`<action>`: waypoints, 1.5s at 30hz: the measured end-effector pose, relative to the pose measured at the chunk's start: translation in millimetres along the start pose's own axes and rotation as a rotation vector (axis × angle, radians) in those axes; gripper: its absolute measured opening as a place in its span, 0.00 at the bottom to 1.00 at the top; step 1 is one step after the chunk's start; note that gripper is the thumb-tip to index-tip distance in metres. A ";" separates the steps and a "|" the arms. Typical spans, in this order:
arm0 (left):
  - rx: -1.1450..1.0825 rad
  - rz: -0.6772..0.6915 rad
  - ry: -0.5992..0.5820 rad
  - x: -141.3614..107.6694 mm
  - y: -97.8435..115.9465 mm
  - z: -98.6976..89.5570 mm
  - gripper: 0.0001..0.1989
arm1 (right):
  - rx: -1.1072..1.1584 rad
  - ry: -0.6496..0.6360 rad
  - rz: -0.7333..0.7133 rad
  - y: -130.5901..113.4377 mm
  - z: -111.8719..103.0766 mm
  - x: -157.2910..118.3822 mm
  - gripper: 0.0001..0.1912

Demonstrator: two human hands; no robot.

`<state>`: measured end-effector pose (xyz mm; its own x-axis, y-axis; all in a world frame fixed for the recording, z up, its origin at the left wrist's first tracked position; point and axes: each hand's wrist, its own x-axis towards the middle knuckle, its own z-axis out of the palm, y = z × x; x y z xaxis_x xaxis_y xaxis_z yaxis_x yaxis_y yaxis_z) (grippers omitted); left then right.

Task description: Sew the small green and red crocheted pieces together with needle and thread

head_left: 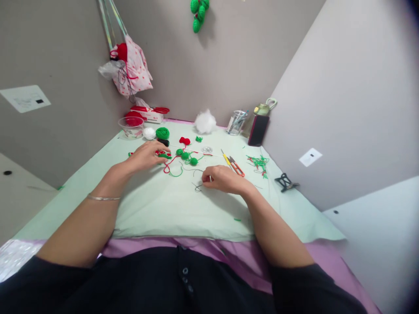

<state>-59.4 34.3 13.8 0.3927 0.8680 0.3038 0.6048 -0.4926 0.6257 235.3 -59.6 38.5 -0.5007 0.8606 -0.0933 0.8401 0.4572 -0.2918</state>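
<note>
Crochet pieces (167,156) lie partly hidden by the left hand (145,156)

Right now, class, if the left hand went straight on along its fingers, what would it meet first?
Past the red-and-green piece beside it, the left hand would probably meet the nearest green ball, though depth is unclear.

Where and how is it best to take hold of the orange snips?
Probably by the orange handles, with the right hand from the near right: the handle ends face that way, the blades point away, and the yellow tool lies close on the left.
</note>
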 end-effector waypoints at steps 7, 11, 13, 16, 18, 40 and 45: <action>0.155 0.203 0.023 -2.9 21.5 43.3 0.10 | -0.082 -0.041 -0.059 1.5 10.1 4.6 0.08; 0.236 0.285 0.006 -3.9 26.4 61.0 0.06 | -0.069 -0.026 -0.060 -3.5 11.5 4.7 0.08; 0.275 0.315 -0.020 -3.2 25.8 67.4 0.05 | -0.090 -0.042 -0.078 -9.2 12.9 4.7 0.06; 0.303 0.349 -0.046 -1.6 22.9 72.8 0.07 | -0.186 -0.039 -0.093 -19.2 16.2 5.1 0.08; 0.306 0.355 -0.051 -0.9 19.2 73.1 0.08 | -0.207 -0.029 -0.110 -23.1 17.4 5.1 0.08; 0.046 0.118 0.120 4.9 1.5 16.9 0.10 | 1.540 0.947 0.130 45.3 -29.0 9.3 0.16; 0.139 0.173 0.106 6.2 -5.2 15.5 0.13 | 1.616 1.101 0.166 61.0 -34.5 4.2 0.12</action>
<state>-49.4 41.3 1.3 0.4284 0.7683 0.4756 0.6275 -0.6316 0.4552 291.6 -20.4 53.1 0.4121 0.9001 0.1411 -0.4081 0.3208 -0.8547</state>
